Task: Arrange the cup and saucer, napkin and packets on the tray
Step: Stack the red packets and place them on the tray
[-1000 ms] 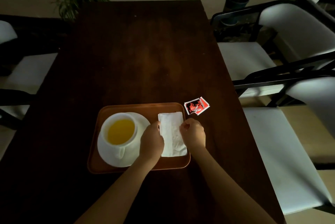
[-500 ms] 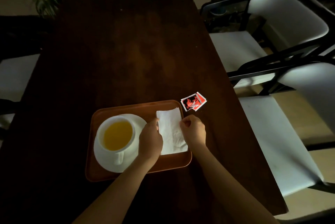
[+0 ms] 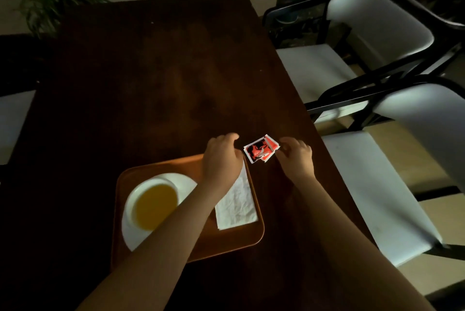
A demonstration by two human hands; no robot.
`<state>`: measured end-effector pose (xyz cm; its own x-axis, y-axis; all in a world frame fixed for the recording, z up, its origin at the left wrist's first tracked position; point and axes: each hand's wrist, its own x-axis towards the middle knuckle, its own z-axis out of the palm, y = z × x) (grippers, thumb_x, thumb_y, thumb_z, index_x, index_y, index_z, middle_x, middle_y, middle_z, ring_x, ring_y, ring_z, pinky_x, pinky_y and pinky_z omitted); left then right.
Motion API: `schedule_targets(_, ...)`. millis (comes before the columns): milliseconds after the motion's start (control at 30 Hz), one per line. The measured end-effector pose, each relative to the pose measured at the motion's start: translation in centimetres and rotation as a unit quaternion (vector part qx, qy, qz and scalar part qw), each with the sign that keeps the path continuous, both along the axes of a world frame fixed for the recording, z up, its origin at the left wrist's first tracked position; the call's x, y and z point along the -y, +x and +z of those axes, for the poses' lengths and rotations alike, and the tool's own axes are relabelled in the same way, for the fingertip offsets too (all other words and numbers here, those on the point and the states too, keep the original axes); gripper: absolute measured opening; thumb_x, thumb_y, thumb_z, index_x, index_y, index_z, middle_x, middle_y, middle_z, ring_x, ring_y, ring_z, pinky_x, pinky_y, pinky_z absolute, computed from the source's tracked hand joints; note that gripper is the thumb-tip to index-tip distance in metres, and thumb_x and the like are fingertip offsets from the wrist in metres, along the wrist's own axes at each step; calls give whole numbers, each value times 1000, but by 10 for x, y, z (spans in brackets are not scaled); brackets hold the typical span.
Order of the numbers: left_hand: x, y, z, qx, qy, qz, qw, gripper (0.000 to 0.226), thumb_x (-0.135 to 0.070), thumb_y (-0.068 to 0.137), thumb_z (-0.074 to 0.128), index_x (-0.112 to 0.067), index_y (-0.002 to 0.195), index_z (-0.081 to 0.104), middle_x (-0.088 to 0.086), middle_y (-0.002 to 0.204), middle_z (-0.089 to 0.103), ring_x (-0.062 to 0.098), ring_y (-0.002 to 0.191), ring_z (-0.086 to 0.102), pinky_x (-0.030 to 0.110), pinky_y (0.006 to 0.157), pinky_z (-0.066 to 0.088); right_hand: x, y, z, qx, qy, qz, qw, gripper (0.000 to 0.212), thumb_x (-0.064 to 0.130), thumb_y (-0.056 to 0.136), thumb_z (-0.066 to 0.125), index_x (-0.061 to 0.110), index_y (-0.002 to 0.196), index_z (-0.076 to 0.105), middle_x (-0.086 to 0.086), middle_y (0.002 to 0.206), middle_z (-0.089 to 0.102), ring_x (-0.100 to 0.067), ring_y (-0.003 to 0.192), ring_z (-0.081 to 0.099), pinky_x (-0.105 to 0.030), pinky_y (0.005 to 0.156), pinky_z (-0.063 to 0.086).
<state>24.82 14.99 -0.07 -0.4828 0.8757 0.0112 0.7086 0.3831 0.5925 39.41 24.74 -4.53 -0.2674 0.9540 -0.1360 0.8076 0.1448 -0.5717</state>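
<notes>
The packets [image 3: 261, 149], red, white and black and overlapping in a small stack, lie on the dark table [image 3: 161, 84] just past the far right corner of the tray [image 3: 226, 245]; how many there are is hard to make out. The right hand [image 3: 297, 157] is at their right edge, fingers curled toward it, and whether it already pinches them cannot be told. The left hand [image 3: 221, 157] hovers just beside their left edge, over the tray's far rim, fingers bent and loosely apart, holding nothing that shows; its fingertips are turned away from view. The white napkin [image 3: 237, 205] lies on the right side of the tray, its far end hidden under the left hand. The left forearm crosses over the near edge of the saucer [image 3: 186, 185], which carries the cup [image 3: 152, 206] of yellow liquid on the tray's left side; the cup's handle is covered. White-seated chairs [image 3: 377, 197] stand to the right, partly cut off by the frame
</notes>
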Motion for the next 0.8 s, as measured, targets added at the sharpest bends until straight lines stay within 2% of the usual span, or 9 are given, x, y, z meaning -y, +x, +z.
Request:
schedule_targets(133, -54, 6, -21, -32, -95, -96, 990, 45, -15, 88, 54, -12, 132, 46, 11, 125, 60, 28, 118, 48, 38, 94, 42, -26, -2, -9, 84, -8, 58, 995, 50, 31, 90, 56, 17, 136, 43, -14, 137, 46, -33, 125, 37, -44, 100, 38)
schedule_targets(233, -73, 15, -40, -76, -136, -130, 979, 46, -18, 87, 55, -13, 132, 45, 11, 126, 58, 29, 118, 46, 39, 95, 40, -33, -5, -18, 124, -11, 88, 988, 56, 39, 86, 59, 18, 136, 43, -12, 139, 42, -32, 125, 36, -43, 102, 36)
schedule_targets(400, -87, 22, -55, -124, -157, -127, 972, 52, -17, 82, 64, -14, 131, 45, 12, 127, 52, 30, 118, 44, 38, 97, 39, -33, -5, -28, 83, 4, 84, 993, 50, 39, 80, 67, 22, 126, 54, -8, 130, 47, -29, 120, 38, -41, 99, 35)
schedule_targets(500, -91, 21, -57, -128, -153, -118, 973, 45, -18, 82, 63, -15, 125, 51, 11, 124, 53, 29, 116, 46, 37, 95, 38, -32, -6, -30, 39, -16, 61, 997, 40, 35, 80, 68, 19, 116, 59, -9, 126, 50, -29, 117, 40, -39, 95, 37)
schedule_targets(567, -90, 21, -57, -111, -145, -111, 977, 38, -17, 83, 62, -14, 120, 55, 12, 121, 54, 29, 114, 47, 38, 94, 39, -31, -7, -30, 12, -26, 40, 999, 33, 35, 83, 64, 15, 109, 59, -10, 121, 53, -29, 114, 43, -39, 93, 39)
schedule_targets(700, -87, 21, -56, -18, -131, -80, 988, 34, -15, 79, 66, -10, 111, 56, 15, 119, 53, 31, 109, 52, 39, 89, 43, -29, -7, -30, -41, -41, 17, 998, 24, 25, 90, 58, 8, 106, 57, -13, 111, 62, -29, 107, 53, -44, 90, 49)
schedule_targets(800, -84, 21, -56, 43, -120, -72, 989, 30, -12, 80, 66, -5, 106, 52, 17, 113, 58, 31, 103, 57, 33, 76, 42, -31, -4, -29, -70, -75, -22, 995, 26, 20, 89, 58, 7, 111, 57, -14, 109, 65, -26, 98, 60, -34, 80, 51)
